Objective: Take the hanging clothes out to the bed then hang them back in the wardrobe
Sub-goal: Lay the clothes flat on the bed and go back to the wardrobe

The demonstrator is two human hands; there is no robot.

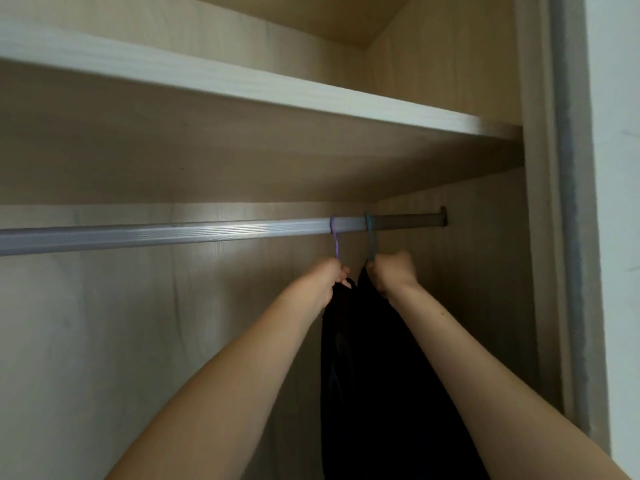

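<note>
Forearms (221, 386): left grip (327, 277) clenches purple hanger (335, 242), right grip (394, 271) teal hanger (370, 237).

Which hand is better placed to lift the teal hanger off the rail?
The right hand: it grips the teal hanger just below its hook on the rail. The left hand holds the purple hanger.

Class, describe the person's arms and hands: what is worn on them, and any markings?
Both arms are bare: no sleeve shows on the left forearm or right forearm down to the frame's edge. The left hand and right hand wear no gloves; no watch, bracelet or ring is visible.
</note>
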